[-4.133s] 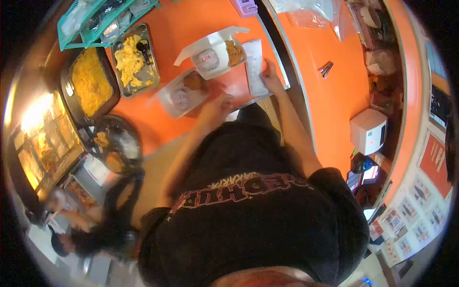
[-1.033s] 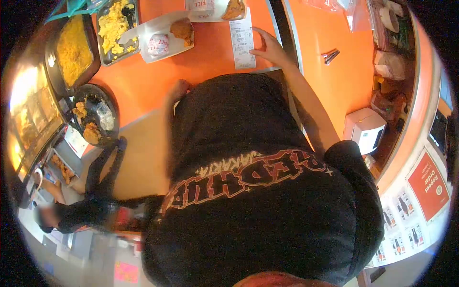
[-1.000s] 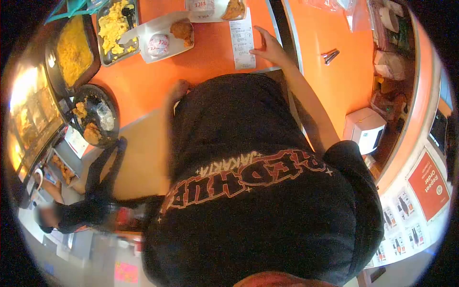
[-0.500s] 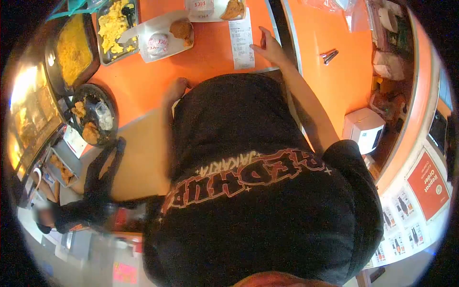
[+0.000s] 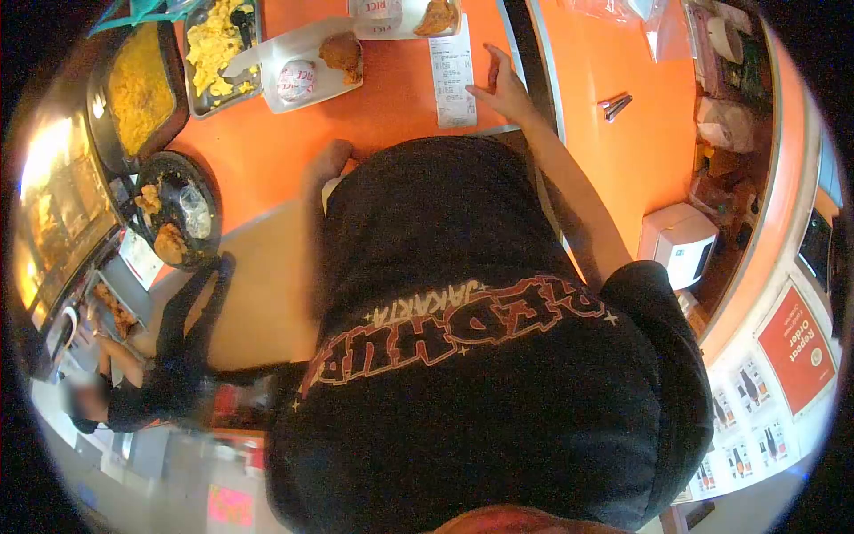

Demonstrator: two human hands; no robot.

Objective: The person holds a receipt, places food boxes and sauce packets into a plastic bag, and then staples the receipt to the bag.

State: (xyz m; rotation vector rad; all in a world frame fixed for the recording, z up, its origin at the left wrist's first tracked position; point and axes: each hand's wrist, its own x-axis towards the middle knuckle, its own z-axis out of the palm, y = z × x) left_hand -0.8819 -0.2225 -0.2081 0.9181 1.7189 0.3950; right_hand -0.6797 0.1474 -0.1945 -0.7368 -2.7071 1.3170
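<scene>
My right hand (image 5: 504, 89) hovers at the right side of a long printed receipt (image 5: 454, 84), thumb and index finger apart, holding nothing. At the counter's front edge, close to my black shirt, my left hand (image 5: 331, 162) is curled. Its fingers are partly hidden, and a pale bit of something shows just below it. Beyond the hands stands an open paper box (image 5: 311, 95) with a wrapped rice portion (image 5: 296, 80) and a piece of fried chicken (image 5: 342, 59). A second paper box (image 5: 400, 32) behind it holds rice and chicken too.
Left on the orange counter (image 5: 240, 160) are a tray of scrambled egg (image 5: 210, 53), a tray of yellow food (image 5: 138, 93) and a black plate (image 5: 200, 169) with chicken. A stapler (image 5: 616, 107) and white printer-like box (image 5: 678, 240) are right. A co-worker (image 5: 160, 365) stands lower left.
My hands have hardly moved; the left one is slightly higher and more curled. The co-worker's arms have shifted upward beside the chicken tray at lower left.
</scene>
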